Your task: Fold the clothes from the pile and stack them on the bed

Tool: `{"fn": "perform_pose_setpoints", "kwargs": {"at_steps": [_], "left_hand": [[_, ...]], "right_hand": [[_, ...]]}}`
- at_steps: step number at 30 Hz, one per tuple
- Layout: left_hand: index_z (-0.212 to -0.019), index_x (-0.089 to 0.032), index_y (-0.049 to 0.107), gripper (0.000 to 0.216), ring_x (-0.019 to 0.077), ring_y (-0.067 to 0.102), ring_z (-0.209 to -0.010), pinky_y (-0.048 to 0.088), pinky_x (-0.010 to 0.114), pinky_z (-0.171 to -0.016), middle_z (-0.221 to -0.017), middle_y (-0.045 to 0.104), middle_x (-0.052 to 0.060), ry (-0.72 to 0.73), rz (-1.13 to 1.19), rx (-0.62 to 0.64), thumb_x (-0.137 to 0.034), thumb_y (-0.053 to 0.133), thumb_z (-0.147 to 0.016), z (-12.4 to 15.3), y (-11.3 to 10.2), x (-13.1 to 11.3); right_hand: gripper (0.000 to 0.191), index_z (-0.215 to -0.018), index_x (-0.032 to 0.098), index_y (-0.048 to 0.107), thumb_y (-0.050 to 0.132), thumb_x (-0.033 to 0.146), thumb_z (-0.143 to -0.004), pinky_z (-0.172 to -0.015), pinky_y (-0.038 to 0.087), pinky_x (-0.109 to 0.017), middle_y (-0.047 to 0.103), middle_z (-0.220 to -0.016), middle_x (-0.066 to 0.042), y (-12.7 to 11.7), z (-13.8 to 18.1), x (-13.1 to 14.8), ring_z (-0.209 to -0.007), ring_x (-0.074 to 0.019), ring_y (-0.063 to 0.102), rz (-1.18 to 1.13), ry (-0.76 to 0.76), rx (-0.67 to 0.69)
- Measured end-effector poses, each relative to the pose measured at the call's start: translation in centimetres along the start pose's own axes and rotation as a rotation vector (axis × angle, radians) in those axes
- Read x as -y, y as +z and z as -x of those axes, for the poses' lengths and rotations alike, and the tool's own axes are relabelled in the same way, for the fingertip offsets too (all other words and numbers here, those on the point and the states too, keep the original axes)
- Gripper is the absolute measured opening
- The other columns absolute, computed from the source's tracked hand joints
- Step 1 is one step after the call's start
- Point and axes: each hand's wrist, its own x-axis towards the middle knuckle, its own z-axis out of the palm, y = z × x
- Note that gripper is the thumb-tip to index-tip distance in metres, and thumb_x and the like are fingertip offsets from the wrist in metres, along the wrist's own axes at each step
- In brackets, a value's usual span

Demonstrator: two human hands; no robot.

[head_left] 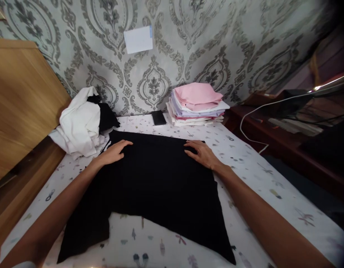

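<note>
A black garment (163, 178) lies spread out on the patterned white sheet (149, 242); its exact kind I cannot tell. At its upper left part rests my left hand (114, 152), fingers stretched out and the thumb apart from them. My right hand (201, 152) lies on the upper right part, palm down, its fingers also extended and thumb apart. Both hands touch the cloth without gripping it. Two parts of the garment reach toward me at the lower left and lower right, with bare sheet between them.
A pile of loose white clothes (79, 119) with a black piece (107, 117) lies back left, beside a wooden cabinet (24, 100). By the wall are a dark flat object (158, 118) and a stack of folded clothes (198, 98). A white cable (251, 110) hangs on the right.
</note>
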Motion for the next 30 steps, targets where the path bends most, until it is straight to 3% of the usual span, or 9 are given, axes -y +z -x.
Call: {"fn": "perform_pose_setpoints", "kwargs": {"at_steps": [4, 8, 12, 16, 19, 22, 25, 28, 30], "left_hand": [[-0.105, -0.021, 0.068, 0.028, 0.0223, 0.064, -0.095, 0.047, 0.035, -0.089, -0.104, 0.069, 0.005, -0.102, -0.005, -0.107, -0.028, 0.048, -0.087, -1.0, 0.0, 0.2], [-0.077, -0.02, 0.061, 0.03, 0.0176, 0.056, -0.07, 0.041, 0.029, -0.067, -0.072, 0.06, -0.001, -0.21, 0.105, -0.152, -0.042, 0.045, -0.09, -2.2, -0.3, 0.7], [-0.064, -0.02, 0.049, 0.038, 0.0138, 0.042, -0.058, 0.031, 0.026, -0.055, -0.058, 0.044, -0.004, -0.277, 0.185, -0.125, -0.049, 0.046, -0.088, -2.6, -0.8, 0.9], [-0.061, -0.02, 0.047, 0.039, 0.0136, 0.04, -0.058, 0.029, 0.027, -0.055, -0.057, 0.043, -0.004, -0.287, 0.209, -0.09, -0.05, 0.048, -0.086, -2.8, -0.9, 0.9], [-0.06, -0.02, 0.05, 0.04, 0.0146, 0.043, -0.06, 0.031, 0.027, -0.056, -0.057, 0.046, -0.003, -0.289, 0.22, -0.068, -0.05, 0.047, -0.087, -3.0, -1.0, 1.1], [-0.066, -0.019, 0.057, 0.038, 0.0158, 0.049, -0.063, 0.035, 0.028, -0.058, -0.061, 0.054, -0.002, -0.287, 0.243, -0.052, -0.048, 0.046, -0.087, -2.8, -1.0, 1.3], [-0.083, -0.017, 0.068, 0.031, 0.0192, 0.059, -0.073, 0.044, 0.029, -0.067, -0.077, 0.067, 0.001, -0.27, 0.282, -0.026, -0.044, 0.052, -0.084, -2.3, -1.0, 1.6], [-0.1, -0.017, 0.071, 0.031, 0.0238, 0.066, -0.091, 0.049, 0.032, -0.082, -0.098, 0.074, 0.005, -0.23, 0.262, -0.034, -0.035, 0.059, -0.078, -1.7, -0.8, 1.9], [-0.102, -0.016, 0.072, 0.031, 0.0246, 0.067, -0.096, 0.05, 0.034, -0.087, -0.102, 0.075, 0.006, -0.211, 0.21, -0.059, -0.03, 0.058, -0.078, -1.5, -0.7, 2.1]], "right_hand": [[0.035, -0.115, 0.019, 0.07, 0.053, 0.04, -0.092, -0.103, 0.048, -0.053, 0.068, -0.125, -0.015, -0.3, -0.1, 1.3, -0.12, -0.0326, 0.061, 0.054, -0.02, -0.025], [0.033, -0.12, 0.019, 0.067, 0.053, 0.034, -0.095, -0.102, 0.047, -0.052, 0.064, -0.131, -0.015, -0.4, -1.3, 6.8, -0.123, -0.0314, 0.058, 0.076, -0.154, -0.095], [0.035, -0.13, 0.021, 0.061, 0.05, 0.027, -0.098, -0.095, 0.05, -0.04, 0.067, -0.117, -0.011, 1.4, -4.1, 14.9, -0.11, -0.0248, 0.061, 0.063, -0.384, 0.168], [0.05, -0.147, 0.023, 0.044, 0.048, 0.018, -0.097, -0.085, 0.052, -0.038, 0.064, -0.118, -0.014, 4.1, -7.5, 20.1, -0.107, -0.0259, 0.06, 0.152, -0.405, 0.3], [0.054, -0.147, 0.022, 0.042, 0.043, 0.008, -0.095, -0.084, 0.051, -0.038, 0.063, -0.12, -0.014, 5.1, -9.3, 21.2, -0.106, -0.026, 0.06, 0.201, -0.369, 0.28], [0.04, -0.13, 0.016, 0.055, 0.041, 0.005, -0.095, -0.083, 0.05, -0.036, 0.065, -0.115, -0.014, 5.2, -10.1, 21.0, -0.105, -0.0257, 0.059, 0.25, -0.346, 0.299], [0.031, -0.116, 0.014, 0.061, 0.038, 0.006, -0.097, -0.082, 0.048, -0.034, 0.067, -0.111, -0.013, 5.3, -10.1, 20.4, -0.104, -0.025, 0.06, 0.291, -0.345, 0.308], [0.031, -0.12, 0.016, 0.06, 0.036, 0.01, -0.1, -0.082, 0.046, -0.033, 0.067, -0.11, -0.012, 5.8, -9.7, 20.2, -0.101, -0.0235, 0.061, 0.287, -0.389, 0.265], [0.033, -0.127, 0.018, 0.056, 0.037, 0.013, -0.101, -0.081, 0.046, -0.034, 0.068, -0.109, -0.011, 6.3, -9.7, 20.5, -0.099, -0.0235, 0.062, 0.28, -0.426, 0.243]]}}
